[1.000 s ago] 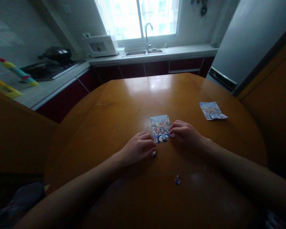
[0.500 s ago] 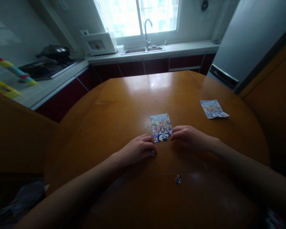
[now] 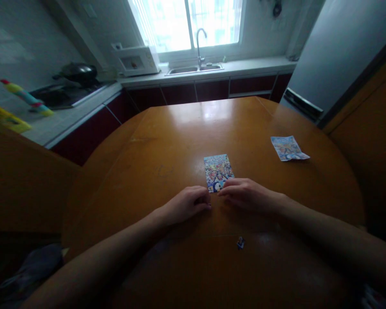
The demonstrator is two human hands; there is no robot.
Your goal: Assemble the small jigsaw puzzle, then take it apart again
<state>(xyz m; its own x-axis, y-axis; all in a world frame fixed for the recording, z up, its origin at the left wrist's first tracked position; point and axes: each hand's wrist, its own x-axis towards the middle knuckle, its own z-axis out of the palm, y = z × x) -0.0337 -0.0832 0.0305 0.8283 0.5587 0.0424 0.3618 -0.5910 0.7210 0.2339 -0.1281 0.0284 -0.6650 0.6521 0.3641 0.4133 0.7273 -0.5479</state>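
Note:
A small jigsaw puzzle (image 3: 217, 166) with a crowd of colourful cartoon figures lies flat on the wooden table. My left hand (image 3: 193, 201) rests at its lower left corner, thumb and fingers pinched on a puzzle piece, of which only a sliver shows at the fingertips. Curled over the puzzle's lower right part is my right hand (image 3: 242, 193), covering that corner; whatever its closed fingertips hold is hidden. Closer to me, a loose puzzle piece (image 3: 240, 243) lies by itself on the table.
A creased picture sheet (image 3: 289, 148) lies to the right on the wooden table (image 3: 180, 128). Beyond are a counter with a sink (image 3: 183, 70), a microwave (image 3: 137, 61) and a stove with a dark wok (image 3: 79, 73). A refrigerator (image 3: 334, 60) stands at the right.
My right hand has moved left and slightly toward me, from the puzzle's right edge over its lower right part. The left fingers have shifted slightly, hiding more of the piece.

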